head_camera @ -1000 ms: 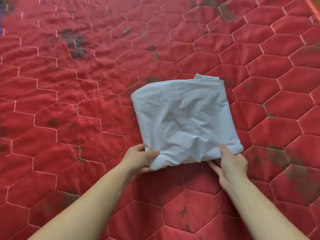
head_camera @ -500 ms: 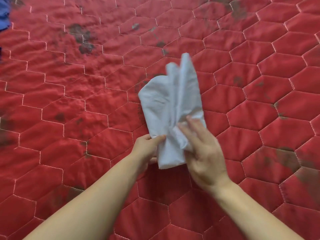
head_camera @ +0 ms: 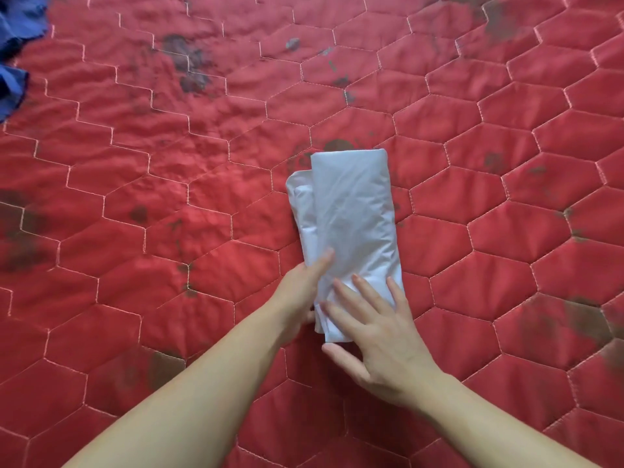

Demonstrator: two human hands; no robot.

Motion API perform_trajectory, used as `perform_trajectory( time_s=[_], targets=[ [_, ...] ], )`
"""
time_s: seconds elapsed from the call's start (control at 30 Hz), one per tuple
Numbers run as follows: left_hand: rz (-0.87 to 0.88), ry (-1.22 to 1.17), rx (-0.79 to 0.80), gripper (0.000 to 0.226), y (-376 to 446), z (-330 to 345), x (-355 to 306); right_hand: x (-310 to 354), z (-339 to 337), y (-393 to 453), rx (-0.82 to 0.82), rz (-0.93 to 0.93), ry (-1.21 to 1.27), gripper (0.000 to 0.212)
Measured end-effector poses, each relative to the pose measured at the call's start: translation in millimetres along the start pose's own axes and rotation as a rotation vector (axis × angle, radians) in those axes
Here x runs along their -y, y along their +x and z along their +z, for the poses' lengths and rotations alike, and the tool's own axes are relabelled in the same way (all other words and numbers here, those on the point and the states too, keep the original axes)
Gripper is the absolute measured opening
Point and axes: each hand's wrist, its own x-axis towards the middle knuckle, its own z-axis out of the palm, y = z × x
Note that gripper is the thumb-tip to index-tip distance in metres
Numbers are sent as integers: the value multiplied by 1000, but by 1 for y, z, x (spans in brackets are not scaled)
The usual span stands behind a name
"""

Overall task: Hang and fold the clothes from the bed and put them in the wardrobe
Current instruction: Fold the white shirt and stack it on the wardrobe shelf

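A pale grey-white garment [head_camera: 351,211] lies folded into a narrow upright strip on the red quilted bed cover [head_camera: 169,204]. My right hand [head_camera: 374,329] lies flat on its near end, fingers straight and spread. My left hand [head_camera: 300,292] is at the strip's near left edge, thumb on top of the cloth; its fingers are hidden beneath, so it seems to pinch the edge. An under-layer sticks out a little at the strip's left side.
A blue garment [head_camera: 17,38] lies at the far left corner of the bed. The red cover carries several dark stains and stretches on all sides of the folded strip.
My right hand has swung the right half of the garment over to the left, turning the wide rectangle into a narrow strip, and now lies flat on it. The left hand stayed at the near left edge.
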Motion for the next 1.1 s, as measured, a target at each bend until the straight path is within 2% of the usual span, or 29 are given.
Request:
perform_trajectory(
  time_s=[0.03,0.1,0.17,0.2,0.27,0.33,0.4,0.5,0.6,0.67,0.73,0.8,0.87,0.93,1.0,1.1],
  targets=[
    [32,22,9,33,-2,2,0,0,-2,1,-34,36,102,49],
    [56,5,29,29,-3,3,2,-7,-11,6,-206,212,345,44],
    [42,-58,80,30,-5,0,-1,-23,-26,17,-395,492,520,28],
    [31,-96,110,30,-5,-3,-2,-31,-34,23,-389,642,624,21],
    [2,-193,180,28,-8,-9,-7,-41,-43,35,-124,908,1049,35],
    [-23,-217,237,20,-14,-17,-9,-45,-43,41,176,1053,1543,54],
    [-47,-155,222,20,-19,-22,-7,-41,-38,45,268,1027,1689,58],
    [-52,-105,168,31,-27,-25,5,-29,-22,48,133,1030,1459,38],
    [84,-12,206,35,-42,-31,7,-13,-15,49,36,1081,1307,23],
    [111,39,150,35,-56,-43,-8,-1,-27,55,94,1117,1378,30],
    [116,73,126,30,-78,-60,-35,17,-51,67,220,1140,1583,47],
    [121,98,141,20,-110,-80,-66,38,-81,85,290,1107,1750,55],
    [130,95,177,14,-150,-103,-96,69,-115,109,346,1054,1828,58],
    [179,88,184,23,-199,-128,-121,114,-157,137,433,971,1769,55],
    [283,78,164,37,-249,-154,-142,162,-203,164,498,815,1635,47],
    [454,-4,79,44,-327,-190,-169,236,-274,197,460,511,1483,36]
  ],
)
